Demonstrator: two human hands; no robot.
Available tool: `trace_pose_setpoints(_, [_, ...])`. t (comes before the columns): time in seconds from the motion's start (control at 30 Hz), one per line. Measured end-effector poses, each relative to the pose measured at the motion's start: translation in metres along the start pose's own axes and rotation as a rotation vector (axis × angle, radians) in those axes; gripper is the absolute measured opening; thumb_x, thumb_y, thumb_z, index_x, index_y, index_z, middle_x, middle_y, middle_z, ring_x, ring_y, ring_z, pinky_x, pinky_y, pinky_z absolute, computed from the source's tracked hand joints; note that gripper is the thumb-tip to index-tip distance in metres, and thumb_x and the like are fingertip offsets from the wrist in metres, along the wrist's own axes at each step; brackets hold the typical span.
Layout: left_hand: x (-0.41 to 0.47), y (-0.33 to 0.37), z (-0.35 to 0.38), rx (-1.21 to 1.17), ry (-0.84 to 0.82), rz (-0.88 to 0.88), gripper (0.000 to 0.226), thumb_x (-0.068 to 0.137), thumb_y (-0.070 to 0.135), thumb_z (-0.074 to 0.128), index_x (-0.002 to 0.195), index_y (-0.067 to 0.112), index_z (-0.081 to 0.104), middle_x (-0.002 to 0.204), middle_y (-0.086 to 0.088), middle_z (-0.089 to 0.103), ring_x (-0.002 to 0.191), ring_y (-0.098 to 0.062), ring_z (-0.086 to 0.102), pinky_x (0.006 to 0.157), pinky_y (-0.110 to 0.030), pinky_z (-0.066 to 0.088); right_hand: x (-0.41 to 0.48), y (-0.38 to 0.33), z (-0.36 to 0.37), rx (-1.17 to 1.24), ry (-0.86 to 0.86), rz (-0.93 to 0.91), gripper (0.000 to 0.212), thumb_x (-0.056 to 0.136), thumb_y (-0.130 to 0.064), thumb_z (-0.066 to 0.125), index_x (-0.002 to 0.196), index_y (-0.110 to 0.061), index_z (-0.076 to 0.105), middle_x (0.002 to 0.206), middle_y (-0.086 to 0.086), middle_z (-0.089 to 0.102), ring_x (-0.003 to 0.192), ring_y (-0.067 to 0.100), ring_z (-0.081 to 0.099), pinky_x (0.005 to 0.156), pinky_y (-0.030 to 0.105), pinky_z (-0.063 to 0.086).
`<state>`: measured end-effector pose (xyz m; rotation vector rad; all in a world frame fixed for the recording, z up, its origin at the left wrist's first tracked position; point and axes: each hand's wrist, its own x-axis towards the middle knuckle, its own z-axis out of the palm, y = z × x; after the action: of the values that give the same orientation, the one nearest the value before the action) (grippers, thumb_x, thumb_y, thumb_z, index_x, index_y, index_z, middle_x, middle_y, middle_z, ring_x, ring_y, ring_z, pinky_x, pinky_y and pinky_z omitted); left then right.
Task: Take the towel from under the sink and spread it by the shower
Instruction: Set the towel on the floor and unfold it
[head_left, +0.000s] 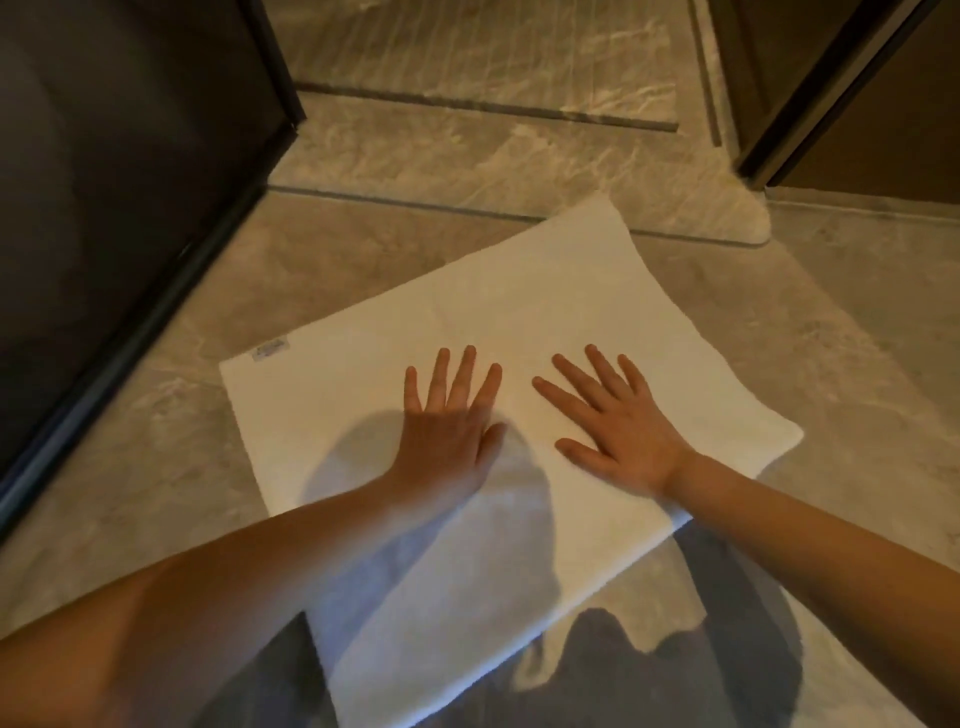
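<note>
Nearest, both forearms reach fwd from bottom corners, bare. Person's shadow falls across near part of towel (519, 322) & floor (156, 441).

L hand (447, 431): palm down, flat on towel, fingers (465, 374) spread & straight, thumb out to the right. Nothing pinched.

R hand (618, 426): also palm down, flat on towel, just beside L hand but apart from it; fingers (602, 369) fanned wide, thumb pointing left. No grip on cloth.

Towel: white, opened flat on marble-look tile floor, lying skewed — corners point far, left, right. Both hands sit approx mid-towel, fabric extends past fingertips on all sides. Small label (270, 349) near left corner. Near end runs under the arms toward bottom edge; near-right edge looks slightly folded, can't tell for sure.

Around: dark framed panel (130, 182) along left side, its bottom rail close to towel's left corner, not touching. Raised stone sill (519, 171) beyond far corner, towel tip near/at its edge — contact unclear. Dark door frame (810, 104) far right, well apart.

Open floor left of towel up to rail, & wider open floor on right.
</note>
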<state>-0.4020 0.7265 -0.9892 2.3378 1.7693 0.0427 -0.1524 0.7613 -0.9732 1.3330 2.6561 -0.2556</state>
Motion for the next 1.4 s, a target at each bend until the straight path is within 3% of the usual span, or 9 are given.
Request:
trace_pose_setpoints(0.1, [-0.039, 0.022, -0.001, 0.082, -0.132, -0.087, 0.078, 0.091, 0.061, -0.004, 0.154, 0.016, -0.015, 0.159, -0.027, -0.017, 0.145, -0.049, -0.011, 0.114, -0.066, -0.002, 0.016, 0.031, -0.013, -0.078, -0.052, -0.218, 0.068, 0.094, -0.064, 0.027, 0.154, -0.043, 0.006, 0.164, -0.007, 0.005, 0.151, 0.026, -0.004, 0.119, 0.049, 0.005])
trace_pose_setpoints(0.2, [-0.049, 0.037, -0.014, 0.178, -0.240, -0.106, 0.088, 0.084, 0.063, -0.008, 0.155, 0.012, -0.008, 0.158, -0.034, -0.006, 0.143, -0.054, 0.002, 0.109, -0.067, -0.010, 0.030, 0.030, -0.031, -0.122, -0.085, -0.313, 0.067, 0.094, -0.059, 0.031, 0.155, -0.041, 0.008, 0.164, -0.004, 0.009, 0.151, 0.027, 0.000, 0.120, 0.050, 0.005])
trace_pose_setpoints(0.3, [-0.015, 0.021, -0.037, 0.172, -0.095, -0.001, 0.077, 0.090, 0.058, 0.002, 0.155, 0.020, 0.017, 0.161, -0.019, 0.017, 0.145, -0.041, 0.019, 0.113, -0.060, -0.005, 0.024, -0.012, -0.025, 0.066, 0.075, -0.032, 0.064, 0.095, -0.050, 0.033, 0.155, -0.038, 0.013, 0.163, 0.002, 0.018, 0.150, 0.030, 0.012, 0.118, 0.050, 0.013])
trace_pose_setpoints(0.37, [0.011, -0.008, -0.044, 0.179, -0.024, 0.238, 0.061, 0.099, 0.050, 0.020, 0.156, 0.027, 0.018, 0.165, -0.005, 0.012, 0.150, -0.031, 0.011, 0.117, -0.054, -0.005, 0.015, -0.053, -0.009, 0.202, 0.181, 0.265, 0.062, 0.097, -0.049, 0.029, 0.156, -0.037, 0.011, 0.163, 0.009, 0.017, 0.149, 0.035, 0.012, 0.116, 0.053, 0.014])
trace_pose_setpoints(0.43, [0.021, -0.038, -0.040, 0.136, -0.041, 0.354, 0.057, 0.103, 0.044, 0.030, 0.156, 0.031, 0.015, 0.165, 0.002, 0.006, 0.152, -0.025, 0.002, 0.120, -0.052, -0.004, 0.010, -0.082, 0.005, 0.190, 0.169, 0.362, 0.063, 0.099, -0.054, 0.021, 0.156, -0.032, 0.008, 0.163, 0.013, 0.012, 0.149, 0.039, 0.005, 0.117, 0.055, 0.009])
trace_pose_setpoints(0.67, [0.004, -0.070, -0.017, 0.005, 0.052, 0.168, 0.057, 0.101, 0.051, 0.026, 0.155, 0.035, 0.019, 0.165, 0.003, 0.013, 0.152, -0.023, 0.005, 0.119, -0.054, 0.007, 0.033, -0.079, 0.010, 0.113, 0.164, 0.191, 0.064, 0.098, -0.059, 0.015, 0.156, -0.034, 0.007, 0.163, 0.010, 0.011, 0.150, 0.037, 0.006, 0.119, 0.054, 0.009])
trace_pose_setpoints(0.97, [-0.023, -0.124, -0.029, 0.026, 0.021, -0.067, 0.057, 0.101, 0.052, 0.017, 0.155, 0.038, 0.009, 0.166, 0.003, 0.006, 0.151, -0.025, 0.002, 0.119, -0.055, 0.004, 0.101, -0.109, -0.002, 0.072, 0.159, -0.014, 0.063, 0.097, -0.057, 0.023, 0.156, -0.037, 0.009, 0.163, 0.008, 0.015, 0.150, 0.036, 0.007, 0.119, 0.053, 0.007])
trace_pose_setpoints(1.17, [-0.029, -0.153, -0.030, 0.015, 0.055, -0.117, 0.057, 0.101, 0.051, 0.019, 0.156, 0.037, 0.012, 0.166, 0.003, 0.007, 0.151, -0.025, 0.003, 0.119, -0.054, 0.004, 0.133, -0.123, -0.008, 0.064, 0.145, -0.074, 0.065, 0.095, -0.058, 0.025, 0.155, -0.035, 0.016, 0.162, 0.010, 0.020, 0.149, 0.038, 0.013, 0.117, 0.054, 0.011])
trace_pose_setpoints(1.4, [-0.017, -0.173, -0.038, 0.020, 0.016, -0.126, 0.059, 0.098, 0.054, 0.011, 0.155, 0.040, 0.003, 0.165, 0.008, -0.005, 0.151, -0.020, -0.008, 0.119, -0.053, -0.002, 0.155, -0.126, -0.013, 0.050, 0.125, -0.053, 0.063, 0.096, -0.061, 0.015, 0.154, -0.042, 0.000, 0.164, 0.005, 0.008, 0.151, 0.032, 0.002, 0.119, 0.050, 0.003])
